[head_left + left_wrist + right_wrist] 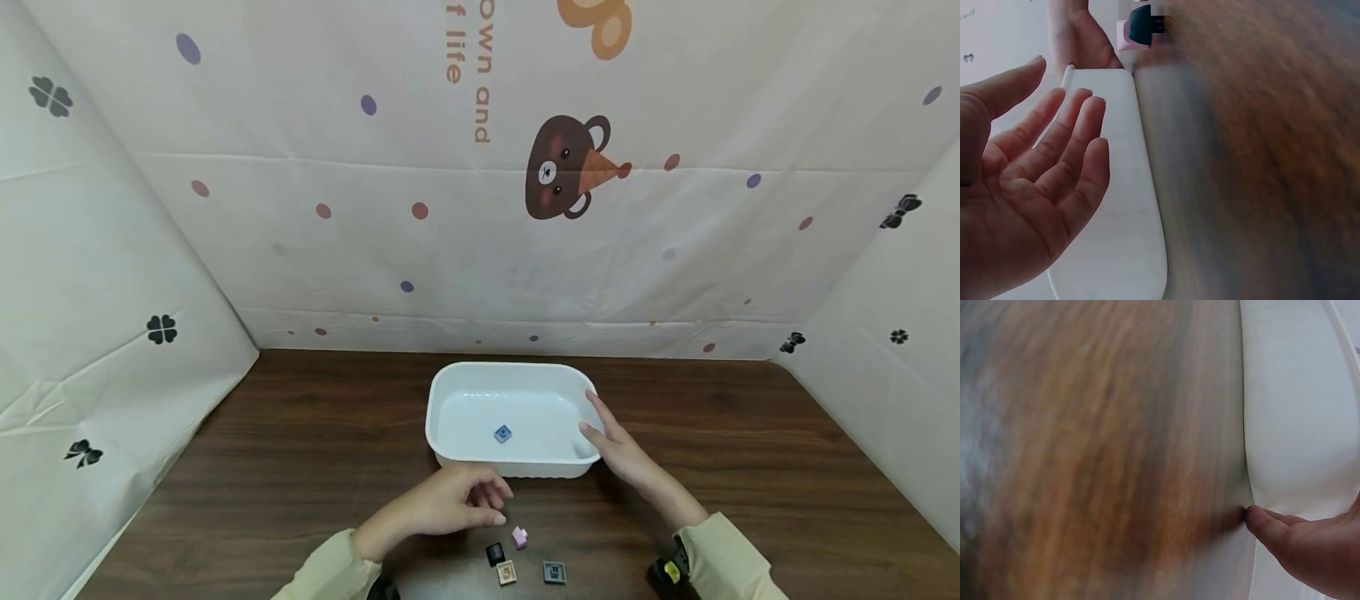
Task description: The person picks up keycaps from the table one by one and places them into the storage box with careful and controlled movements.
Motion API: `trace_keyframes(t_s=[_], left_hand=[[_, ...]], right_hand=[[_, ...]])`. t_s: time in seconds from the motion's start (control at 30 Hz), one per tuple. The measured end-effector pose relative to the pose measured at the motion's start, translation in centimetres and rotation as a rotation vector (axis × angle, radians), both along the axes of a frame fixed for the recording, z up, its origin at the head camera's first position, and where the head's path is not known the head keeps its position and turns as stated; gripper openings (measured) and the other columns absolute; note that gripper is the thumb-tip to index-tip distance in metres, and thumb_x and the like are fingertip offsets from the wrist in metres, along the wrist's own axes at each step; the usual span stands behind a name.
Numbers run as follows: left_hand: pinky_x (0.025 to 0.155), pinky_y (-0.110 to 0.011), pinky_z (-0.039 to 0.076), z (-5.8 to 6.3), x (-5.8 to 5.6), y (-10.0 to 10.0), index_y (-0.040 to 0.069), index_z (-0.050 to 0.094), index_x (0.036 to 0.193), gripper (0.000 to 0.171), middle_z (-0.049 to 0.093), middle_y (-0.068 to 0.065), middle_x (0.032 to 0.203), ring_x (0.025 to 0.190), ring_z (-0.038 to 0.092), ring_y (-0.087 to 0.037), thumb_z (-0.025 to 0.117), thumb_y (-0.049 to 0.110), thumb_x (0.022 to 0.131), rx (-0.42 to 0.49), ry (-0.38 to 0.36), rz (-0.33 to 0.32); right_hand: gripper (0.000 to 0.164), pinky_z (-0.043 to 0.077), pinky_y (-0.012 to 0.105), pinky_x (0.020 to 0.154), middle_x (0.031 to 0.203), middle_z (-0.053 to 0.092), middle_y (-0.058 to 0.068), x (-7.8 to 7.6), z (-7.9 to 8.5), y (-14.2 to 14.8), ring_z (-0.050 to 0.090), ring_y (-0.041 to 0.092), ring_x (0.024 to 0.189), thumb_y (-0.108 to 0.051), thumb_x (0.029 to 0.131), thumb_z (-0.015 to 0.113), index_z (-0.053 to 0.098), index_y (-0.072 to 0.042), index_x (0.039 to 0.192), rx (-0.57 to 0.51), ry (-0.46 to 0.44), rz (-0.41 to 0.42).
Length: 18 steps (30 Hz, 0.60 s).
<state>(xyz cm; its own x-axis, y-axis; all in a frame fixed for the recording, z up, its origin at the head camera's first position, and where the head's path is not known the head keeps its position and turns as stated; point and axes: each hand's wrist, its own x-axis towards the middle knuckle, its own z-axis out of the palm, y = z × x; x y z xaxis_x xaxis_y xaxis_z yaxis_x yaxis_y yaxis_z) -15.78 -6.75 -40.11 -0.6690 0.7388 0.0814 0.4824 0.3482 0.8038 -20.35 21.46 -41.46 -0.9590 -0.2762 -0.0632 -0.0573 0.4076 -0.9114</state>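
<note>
A white plastic basin (480, 454) stands on the table, with a small blue keycap-like piece (502, 433) on its floor. My right hand (626, 454) grips the basin's right end, the thumb over the rim; some of its fingers are hidden in the head view. Just in front of the basin hovers my left hand (457, 504), fingers loosely bent and holding nothing. Closest to it lies a pink piece (520, 537). Beside that are a black keycap-like piece (495, 554), a beige one (506, 572) and a dark grey one (554, 572).
The brown wooden table (315, 467) extends to both sides of the basin. A pale printed cloth (480, 250) hangs behind it, with further cloth walls at left and right. A dark band with a yellow-green spot (672, 572) is at the right wrist.
</note>
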Motion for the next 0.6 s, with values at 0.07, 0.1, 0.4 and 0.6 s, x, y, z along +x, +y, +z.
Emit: trace_keyframes(t_s=[0.07, 0.1, 0.4, 0.6], left_hand=[[0.068, -0.015, 0.047, -0.13, -0.03, -0.02, 0.004, 0.064, 0.097, 0.02, 0.064, 0.0, 0.084, 0.074, 0.055, 0.003, 0.068, 0.014, 0.082, -0.015, 0.002, -0.019], [0.068, -0.015, 0.047, -0.16, -0.03, -0.04, 0.004, 0.064, 0.097, 0.019, 0.064, 0.001, 0.084, 0.074, 0.055, 0.003, 0.069, 0.014, 0.081, -0.023, -0.002, -0.03], [0.065, -0.014, 0.047, -0.53, 0.04, -0.23, 0.008, 0.064, 0.094, 0.016, 0.061, 0.01, 0.079, 0.071, 0.054, 0.005, 0.069, 0.015, 0.081, -0.098, -0.041, -0.139], [0.063, -0.012, 0.046, -0.84, 0.04, -0.09, 0.009, 0.064, 0.092, 0.015, 0.062, 0.01, 0.078, 0.069, 0.053, 0.007, 0.071, 0.014, 0.079, -0.169, -0.009, -0.184]], right_hand=[[0.06, -0.002, 0.058, 0.105, 0.15, -0.004, 0.021, -0.01, 0.02, -0.01, -0.006, 0.037, 0.136, -0.022, 0.099, 0.038, 0.004, -0.007, 0.146, -0.004, 0.004, 0.0], [0.06, -0.001, 0.058, 0.105, 0.15, -0.004, 0.021, -0.02, 0.03, -0.01, -0.006, 0.037, 0.136, -0.022, 0.099, 0.038, 0.004, -0.007, 0.146, -0.007, 0.004, 0.0], [0.059, -0.002, 0.058, 0.105, 0.15, -0.004, 0.022, 0.01, 0.2, 0.0, -0.006, 0.038, 0.136, -0.019, 0.099, 0.037, 0.004, -0.006, 0.146, -0.012, 0.013, 0.003], [0.058, -0.002, 0.058, 0.105, 0.149, -0.004, 0.023, 0.21, 0.31, -0.06, -0.006, 0.038, 0.136, -0.017, 0.099, 0.036, 0.003, -0.006, 0.146, -0.007, 0.007, 0.006]])
